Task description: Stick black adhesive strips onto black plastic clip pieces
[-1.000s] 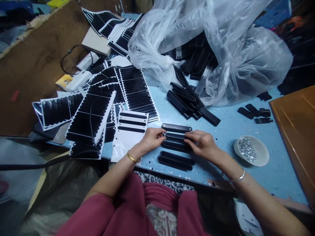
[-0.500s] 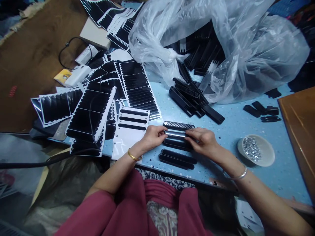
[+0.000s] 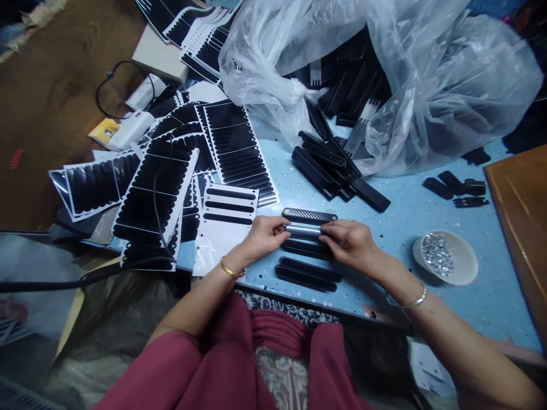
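Note:
A narrow glossy strip [image 3: 303, 230], bright with reflected light, is stretched level between my two hands. My left hand [image 3: 265, 234] pinches its left end, and the right end is pinched by my right hand [image 3: 349, 238]. Just beyond the strip lies a black piece with a mesh-patterned top [image 3: 310, 214] and a small round fitting near each end. A smooth black piece [image 3: 305, 247] with rounded ends rests just below the strip. Closer to the table's front edge, two similar black pieces [image 3: 306, 274] lie side by side. Fingers hide the strip's very ends.
White sheet with black strips [image 3: 231, 202] lies left of my hands, beside piled sticker sheets [image 3: 156, 193] crossed by a cable. A clear plastic bag [image 3: 444, 97] spills black comb-ended parts [image 3: 342, 165]. A bowl of small metal pieces [image 3: 464, 259] stands at right.
Both hands keep their pinch on the glossy strip, which has tilted slightly, showing a narrower bright face. The whole view has shifted a little.

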The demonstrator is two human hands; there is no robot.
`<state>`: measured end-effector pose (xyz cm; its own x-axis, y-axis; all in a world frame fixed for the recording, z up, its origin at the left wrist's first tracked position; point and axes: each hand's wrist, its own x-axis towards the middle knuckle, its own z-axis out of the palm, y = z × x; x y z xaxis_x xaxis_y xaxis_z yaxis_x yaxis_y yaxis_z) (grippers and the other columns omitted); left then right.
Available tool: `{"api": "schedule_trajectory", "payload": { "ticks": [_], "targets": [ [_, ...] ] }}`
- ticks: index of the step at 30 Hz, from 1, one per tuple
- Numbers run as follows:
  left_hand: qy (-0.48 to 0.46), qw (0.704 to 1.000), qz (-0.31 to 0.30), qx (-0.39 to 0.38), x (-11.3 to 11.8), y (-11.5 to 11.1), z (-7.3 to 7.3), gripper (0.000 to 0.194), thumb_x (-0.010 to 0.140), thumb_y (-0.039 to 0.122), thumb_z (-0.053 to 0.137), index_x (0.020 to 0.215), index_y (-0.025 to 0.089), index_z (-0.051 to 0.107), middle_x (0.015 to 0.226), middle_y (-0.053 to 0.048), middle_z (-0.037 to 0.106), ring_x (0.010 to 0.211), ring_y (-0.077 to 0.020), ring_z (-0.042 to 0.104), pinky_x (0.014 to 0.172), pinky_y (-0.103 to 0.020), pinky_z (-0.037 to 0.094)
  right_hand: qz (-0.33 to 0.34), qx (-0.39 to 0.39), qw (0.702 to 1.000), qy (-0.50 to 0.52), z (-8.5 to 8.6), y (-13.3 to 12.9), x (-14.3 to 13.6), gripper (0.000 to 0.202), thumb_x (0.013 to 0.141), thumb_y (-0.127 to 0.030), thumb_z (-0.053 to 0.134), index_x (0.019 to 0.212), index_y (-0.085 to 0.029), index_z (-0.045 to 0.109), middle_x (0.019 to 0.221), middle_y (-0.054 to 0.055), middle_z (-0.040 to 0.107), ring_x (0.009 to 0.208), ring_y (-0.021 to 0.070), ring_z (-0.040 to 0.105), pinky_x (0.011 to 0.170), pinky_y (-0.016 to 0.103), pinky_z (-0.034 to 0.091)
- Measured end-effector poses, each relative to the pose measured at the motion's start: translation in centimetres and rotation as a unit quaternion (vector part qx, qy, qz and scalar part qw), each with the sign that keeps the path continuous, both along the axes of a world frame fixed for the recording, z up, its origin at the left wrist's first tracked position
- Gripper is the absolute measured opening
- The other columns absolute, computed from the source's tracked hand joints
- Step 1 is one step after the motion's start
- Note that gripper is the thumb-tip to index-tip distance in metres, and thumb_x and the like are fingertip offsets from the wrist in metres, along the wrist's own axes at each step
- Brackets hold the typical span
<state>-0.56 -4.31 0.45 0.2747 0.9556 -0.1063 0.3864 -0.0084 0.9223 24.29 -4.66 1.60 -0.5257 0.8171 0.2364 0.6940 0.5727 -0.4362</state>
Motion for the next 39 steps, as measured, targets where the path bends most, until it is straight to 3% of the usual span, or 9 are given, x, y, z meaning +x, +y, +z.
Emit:
{"api": "schedule_trajectory", "payload": {
  "ticks": [39],
  "targets": [
    [-0.013, 1.000, -0.002, -0.013, -0.04, 0.19, -0.20, 0.021, 0.075, 0.022, 0.068, 0.092, 0.011, 0.076, 0.071, -0.005, 0.072, 0.062, -0.0143, 0.064, 0.059, -0.022, 0.049, 0.005, 0.001, 1.000, 0.021, 0.05, -0.15, -0.02, 0.019, 0.088, -0.021, 0.055, 0.083, -0.017, 0.073, 0.080, 0.010, 0.073, 0.069, 0.0195, 0.067, 0.064, 0.030, 0.054]
  ]
}}
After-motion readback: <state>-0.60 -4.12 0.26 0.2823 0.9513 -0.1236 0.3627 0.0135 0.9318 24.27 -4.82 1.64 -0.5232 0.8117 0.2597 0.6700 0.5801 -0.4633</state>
